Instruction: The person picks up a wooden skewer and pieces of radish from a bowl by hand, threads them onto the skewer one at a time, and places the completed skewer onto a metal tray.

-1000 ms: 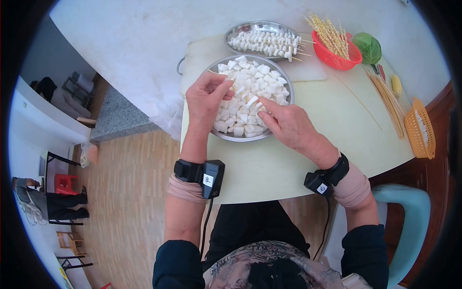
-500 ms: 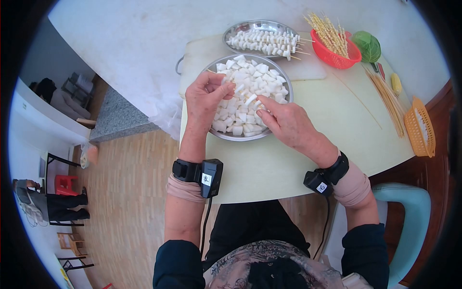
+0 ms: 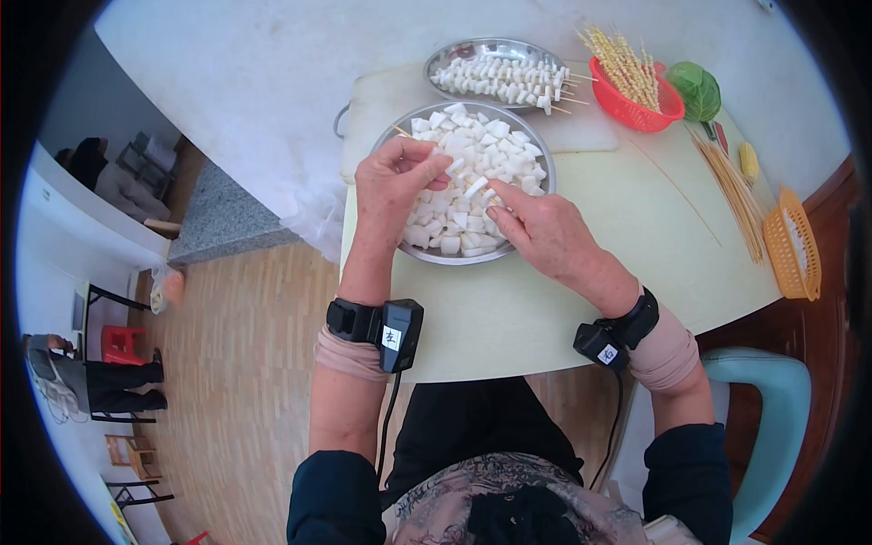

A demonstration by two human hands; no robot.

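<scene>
A round metal bowl (image 3: pixel 548 163) is full of white cut pieces (image 3: pixel 489 145). Over its left side my left hand (image 3: pixel 398 182) is closed on a thin wooden skewer (image 3: pixel 402 131), whose tip sticks out at the upper left. White pieces sit along the skewer between my hands. My right hand (image 3: pixel 545 227) pinches at the right end of that line, with a white piece at its fingertips. Behind the bowl, an oval metal tray (image 3: pixel 434 65) holds several skewers of white pieces (image 3: pixel 500 77).
A red basket (image 3: pixel 640 116) of yellowish skewers, a green cabbage (image 3: pixel 695 89), a corn cob (image 3: pixel 748 161), bare skewers (image 3: pixel 727 186) and an orange basket (image 3: pixel 792 245) are at the right. A white cutting board (image 3: pixel 581 134) lies under the tray. A person stands far left (image 3: pixel 118 386).
Slightly more of the skewer tip shows above my left hand. Both hands keep nearly the same place and grip, and the whole view has shifted a little.
</scene>
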